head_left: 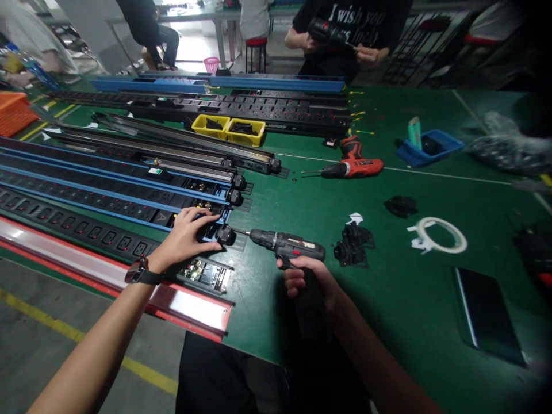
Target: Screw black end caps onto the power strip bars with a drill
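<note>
My right hand (308, 276) is wrapped round the handle of a black power drill (297, 246), which points left. The drill's thin bit reaches the black round fitting (226, 234) at the end of a blue-edged power strip (146, 211). On that same end rests my left hand (190, 233), thumb and fingers spread around the strip's end by the fitting. Brass parts (202, 204) show in the open strip ends beside it. Nearer me lies a black strip with a row of sockets (95, 232), its end (207, 275) open with metal parts inside.
A red drill (360, 168), yellow trays (245, 131), a blue tray (429, 148), black fittings (353, 244), a tape roll (442, 234) and a phone (489, 316) lie on the green table (276, 339). Across it, a person (345, 34) holds another drill. A red-edged channel (190, 307) lines the near edge.
</note>
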The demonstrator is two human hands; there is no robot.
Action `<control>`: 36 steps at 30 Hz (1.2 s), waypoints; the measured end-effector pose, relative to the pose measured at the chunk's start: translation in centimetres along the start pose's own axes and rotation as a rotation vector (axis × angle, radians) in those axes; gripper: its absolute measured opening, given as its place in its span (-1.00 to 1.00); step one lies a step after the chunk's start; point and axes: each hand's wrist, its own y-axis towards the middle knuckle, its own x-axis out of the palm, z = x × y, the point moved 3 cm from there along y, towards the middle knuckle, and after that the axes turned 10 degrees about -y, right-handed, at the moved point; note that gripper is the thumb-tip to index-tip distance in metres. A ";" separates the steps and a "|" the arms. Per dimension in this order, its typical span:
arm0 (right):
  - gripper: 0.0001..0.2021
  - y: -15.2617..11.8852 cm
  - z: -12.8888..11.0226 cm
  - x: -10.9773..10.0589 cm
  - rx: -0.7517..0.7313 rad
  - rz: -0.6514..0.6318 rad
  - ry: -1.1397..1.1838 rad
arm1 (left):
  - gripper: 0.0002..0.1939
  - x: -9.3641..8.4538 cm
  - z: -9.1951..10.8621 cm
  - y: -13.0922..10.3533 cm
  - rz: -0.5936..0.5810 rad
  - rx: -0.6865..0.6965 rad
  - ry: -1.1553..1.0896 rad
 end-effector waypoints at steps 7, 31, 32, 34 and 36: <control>-0.79 0.0 -1.3 -0.6 0.016 0.133 -0.033 | -0.19 0.0 -0.1 0.0 0.001 -0.007 -0.007; -0.80 -2.8 -2.0 -0.6 -0.015 0.115 -0.096 | -0.08 -0.1 0.8 -0.2 -0.018 -0.047 0.014; -0.79 -3.4 -1.9 -0.8 -0.021 0.088 -0.110 | -0.08 -0.1 1.4 -0.1 -0.009 -0.045 0.029; -0.77 -4.8 -1.6 -1.3 -0.022 0.066 -0.142 | -0.17 0.1 2.9 0.3 -0.007 -0.028 0.070; -0.76 -6.0 -1.3 -1.7 -0.021 0.079 -0.173 | -0.37 0.4 4.4 1.1 -0.047 -0.002 0.106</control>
